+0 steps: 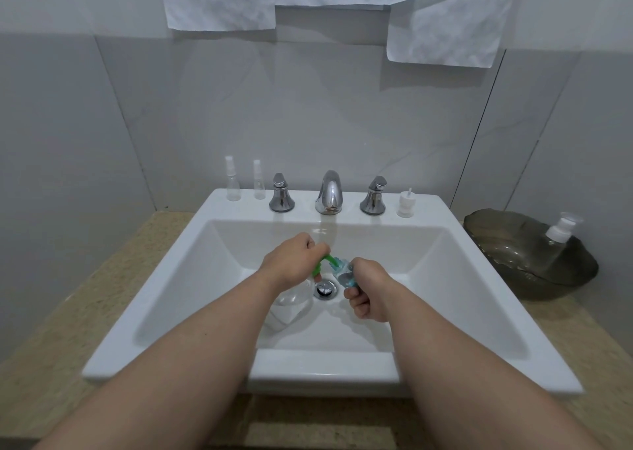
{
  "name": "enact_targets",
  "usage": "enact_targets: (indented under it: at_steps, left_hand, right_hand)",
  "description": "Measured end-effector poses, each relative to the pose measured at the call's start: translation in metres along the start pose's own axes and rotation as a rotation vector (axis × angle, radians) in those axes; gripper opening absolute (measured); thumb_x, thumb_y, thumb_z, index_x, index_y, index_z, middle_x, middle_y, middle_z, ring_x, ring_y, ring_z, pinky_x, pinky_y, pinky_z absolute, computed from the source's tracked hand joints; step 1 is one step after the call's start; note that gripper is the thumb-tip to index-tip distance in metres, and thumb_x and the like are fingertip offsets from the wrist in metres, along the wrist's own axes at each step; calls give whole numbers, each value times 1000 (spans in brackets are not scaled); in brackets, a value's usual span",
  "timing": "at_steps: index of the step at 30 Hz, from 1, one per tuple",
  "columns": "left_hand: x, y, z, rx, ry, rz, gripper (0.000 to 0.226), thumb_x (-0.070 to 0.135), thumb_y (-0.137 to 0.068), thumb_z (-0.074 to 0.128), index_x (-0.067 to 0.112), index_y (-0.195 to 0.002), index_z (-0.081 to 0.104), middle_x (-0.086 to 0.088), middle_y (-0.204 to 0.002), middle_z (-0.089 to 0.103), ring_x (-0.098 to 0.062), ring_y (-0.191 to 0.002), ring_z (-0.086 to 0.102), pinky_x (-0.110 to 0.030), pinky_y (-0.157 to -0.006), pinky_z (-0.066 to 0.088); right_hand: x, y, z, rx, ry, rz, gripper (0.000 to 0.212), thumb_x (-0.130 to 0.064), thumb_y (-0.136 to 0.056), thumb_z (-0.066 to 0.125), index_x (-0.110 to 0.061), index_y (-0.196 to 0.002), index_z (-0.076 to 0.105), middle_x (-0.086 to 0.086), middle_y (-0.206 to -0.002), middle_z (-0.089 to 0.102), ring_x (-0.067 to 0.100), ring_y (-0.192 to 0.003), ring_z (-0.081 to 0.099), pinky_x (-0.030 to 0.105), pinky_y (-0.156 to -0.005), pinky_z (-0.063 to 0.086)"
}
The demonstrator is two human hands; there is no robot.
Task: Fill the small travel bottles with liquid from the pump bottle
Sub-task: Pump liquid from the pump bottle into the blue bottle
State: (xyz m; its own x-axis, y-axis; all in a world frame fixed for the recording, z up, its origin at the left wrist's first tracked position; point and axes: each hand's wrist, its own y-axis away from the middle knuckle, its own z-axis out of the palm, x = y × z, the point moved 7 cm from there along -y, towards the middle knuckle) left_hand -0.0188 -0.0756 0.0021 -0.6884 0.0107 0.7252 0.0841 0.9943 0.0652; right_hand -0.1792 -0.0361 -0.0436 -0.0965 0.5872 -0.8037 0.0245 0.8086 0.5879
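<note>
Filling over the sink: both hands closed on bottles, nearly touching.
Your left hand grips the green pump head of the clear pump bottle. Your right hand wraps the small travel bottle, held up to it. Thin, light, likely slippery plastic: hold it round the body. White sink below, speckled counter either side, grey tiled wall behind.

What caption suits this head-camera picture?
Over the sink, left hand grips the green pump, right hand holds a small travel bottle.
</note>
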Motion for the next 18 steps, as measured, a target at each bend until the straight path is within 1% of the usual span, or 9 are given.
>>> enact_targets:
  at_steps: [3,5,9,13,16,18]
  left_hand:
    - [0,3,-3,14,-4,1,57,70,-91,45,14,-99,57,10,-71,76,-17,-78,63,-40,-78,45]
    - [-1,3,-4,17,11,3,61,73,-91,44,14,-99,57,10,-70,76,-16,-81,65,-41,-80,46]
    - [-1,3,-3,21,11,-1,58,71,-92,45,14,-98,57,10,-70,76,-16,-77,62,-40,-79,46]
    - [3,4,-2,22,-13,0,45,63,-93,47,19,-91,54,8,-72,77,-16,-75,59,-40,-82,48]
    - [2,3,-1,17,-3,-4,53,64,-92,47,12,-97,57,9,-70,76,-16,-74,59,-40,-83,49]
    - [1,1,-1,17,-4,-8,56,64,-90,47,11,-101,57,9,-70,76,-17,-73,59,-41,-83,49]
  right_hand:
    - [-1,-2,0,5,-13,-10,22,-15,-84,27,-18,-86,49,0,-56,33,15,-46,15,21,-46,15]
    - [-2,-3,0,4,-19,-13,21,-15,-84,27,-19,-85,48,0,-56,32,15,-46,15,22,-47,14]
    - [-2,-3,0,7,-15,-14,23,-15,-85,27,-19,-87,49,0,-57,32,15,-47,15,21,-46,15]
    - [-2,-3,0,5,-21,-6,21,-15,-84,28,-19,-84,48,0,-57,32,15,-48,15,22,-47,15]
    - [-1,-3,0,3,-23,-3,19,-16,-84,28,-20,-83,46,-1,-57,31,15,-47,15,22,-48,15]
    - [-1,-4,0,2,-21,-7,19,-15,-83,27,-20,-82,46,-1,-57,31,15,-48,15,22,-48,14]
